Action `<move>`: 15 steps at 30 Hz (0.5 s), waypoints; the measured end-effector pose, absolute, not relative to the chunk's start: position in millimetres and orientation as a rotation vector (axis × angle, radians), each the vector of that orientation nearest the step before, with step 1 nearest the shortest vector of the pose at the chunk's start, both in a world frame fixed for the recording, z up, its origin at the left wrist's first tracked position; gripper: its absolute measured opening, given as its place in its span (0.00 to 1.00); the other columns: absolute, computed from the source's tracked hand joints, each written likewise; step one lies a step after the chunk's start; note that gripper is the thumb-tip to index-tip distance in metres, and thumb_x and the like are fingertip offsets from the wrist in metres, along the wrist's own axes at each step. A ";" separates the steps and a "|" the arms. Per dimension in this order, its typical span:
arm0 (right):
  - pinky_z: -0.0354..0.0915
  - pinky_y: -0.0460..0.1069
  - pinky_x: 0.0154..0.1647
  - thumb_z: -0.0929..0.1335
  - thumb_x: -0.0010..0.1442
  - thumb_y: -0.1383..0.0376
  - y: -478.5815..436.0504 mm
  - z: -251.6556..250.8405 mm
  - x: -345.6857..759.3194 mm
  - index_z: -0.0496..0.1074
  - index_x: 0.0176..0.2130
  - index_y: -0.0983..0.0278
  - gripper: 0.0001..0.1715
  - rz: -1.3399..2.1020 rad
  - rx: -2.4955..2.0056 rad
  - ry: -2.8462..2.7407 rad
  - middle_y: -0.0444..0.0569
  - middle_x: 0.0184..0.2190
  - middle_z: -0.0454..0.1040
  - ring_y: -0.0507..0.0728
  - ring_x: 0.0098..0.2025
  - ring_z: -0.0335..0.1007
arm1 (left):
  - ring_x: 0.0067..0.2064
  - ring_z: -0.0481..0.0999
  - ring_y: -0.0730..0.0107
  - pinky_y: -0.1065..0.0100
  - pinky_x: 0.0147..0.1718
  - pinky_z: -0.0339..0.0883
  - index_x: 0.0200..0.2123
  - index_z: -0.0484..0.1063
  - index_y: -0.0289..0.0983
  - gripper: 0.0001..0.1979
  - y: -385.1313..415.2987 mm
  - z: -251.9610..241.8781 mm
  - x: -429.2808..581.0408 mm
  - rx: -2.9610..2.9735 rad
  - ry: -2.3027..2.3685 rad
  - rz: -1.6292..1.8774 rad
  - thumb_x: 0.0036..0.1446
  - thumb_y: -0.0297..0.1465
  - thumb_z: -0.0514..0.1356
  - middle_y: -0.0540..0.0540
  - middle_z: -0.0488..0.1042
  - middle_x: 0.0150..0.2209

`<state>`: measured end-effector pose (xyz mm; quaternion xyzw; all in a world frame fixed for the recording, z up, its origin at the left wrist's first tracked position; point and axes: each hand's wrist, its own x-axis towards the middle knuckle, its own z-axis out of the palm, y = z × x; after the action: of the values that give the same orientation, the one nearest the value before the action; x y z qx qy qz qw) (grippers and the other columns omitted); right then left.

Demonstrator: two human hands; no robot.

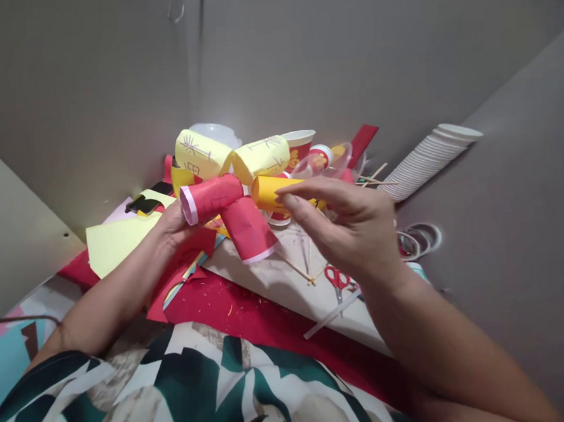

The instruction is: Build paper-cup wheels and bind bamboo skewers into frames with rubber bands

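My left hand (174, 225) is closed round a cluster of joined paper-covered cups: two red ones (224, 205) in front, yellow ones (233, 155) behind with purple drawings. The cluster hangs above the work surface. My right hand (347, 223) reaches in from the right. Its fingers are pinched together at the end of an orange-yellow cup (267, 193) in the cluster. What the fingertips grip beyond the cup edge is hidden.
A stack of white paper cups (426, 157) lies on its side at the right. Red-handled scissors (338, 281), thin wooden sticks (297, 268), tape rolls (420, 237), sheets of red paper (269, 320) and yellow paper (114, 243) cover the surface. Grey walls close in behind.
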<state>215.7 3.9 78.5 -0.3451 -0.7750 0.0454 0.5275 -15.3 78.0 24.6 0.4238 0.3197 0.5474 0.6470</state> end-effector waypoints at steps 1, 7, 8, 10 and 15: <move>0.77 0.54 0.41 0.70 0.64 0.65 6.7 77.6 213.5 0.82 0.40 0.60 0.08 0.107 -0.844 -1.869 0.48 0.37 0.84 0.58 0.38 0.81 | 0.46 0.81 0.63 0.63 0.47 0.77 0.39 0.82 0.41 0.09 79.7 24.8 -13.8 0.966 0.713 1.243 0.52 0.31 0.72 0.48 0.84 0.45; 0.74 0.55 0.49 0.65 0.67 0.63 19.8 75.8 206.2 0.80 0.52 0.67 0.19 0.146 -1.031 -2.027 0.56 0.47 0.83 0.60 0.46 0.81 | 0.35 0.81 0.69 0.68 0.41 0.77 0.37 0.81 0.30 0.06 87.5 20.5 -0.2 0.882 0.653 1.273 0.54 0.24 0.68 0.43 0.83 0.36; 0.73 0.55 0.50 0.64 0.68 0.63 21.1 75.5 206.1 0.79 0.53 0.67 0.20 0.170 -1.064 -2.064 0.56 0.49 0.83 0.61 0.48 0.80 | 0.35 0.82 0.68 0.68 0.40 0.77 0.38 0.80 0.29 0.07 87.8 19.1 1.8 0.867 0.655 1.262 0.55 0.23 0.66 0.42 0.83 0.36; 0.72 0.55 0.51 0.63 0.69 0.64 23.4 74.3 207.1 0.77 0.57 0.66 0.22 0.231 -1.116 -2.132 0.55 0.51 0.82 0.60 0.50 0.79 | 0.36 0.82 0.66 0.68 0.40 0.78 0.38 0.80 0.27 0.07 88.0 15.9 4.5 0.836 0.658 1.249 0.56 0.21 0.63 0.39 0.83 0.37; 0.73 0.55 0.47 0.66 0.68 0.60 24.4 66.5 216.9 0.74 0.58 0.67 0.24 0.151 -1.172 -2.034 0.56 0.51 0.81 0.61 0.47 0.79 | 0.39 0.83 0.64 0.67 0.42 0.78 0.41 0.81 0.29 0.08 90.9 7.9 1.2 0.770 0.612 1.210 0.56 0.21 0.66 0.41 0.84 0.39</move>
<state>216.9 24.4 66.5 -0.4600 -0.7981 0.0591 0.3845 1.2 90.9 7.9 0.3472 0.2761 0.5455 0.7111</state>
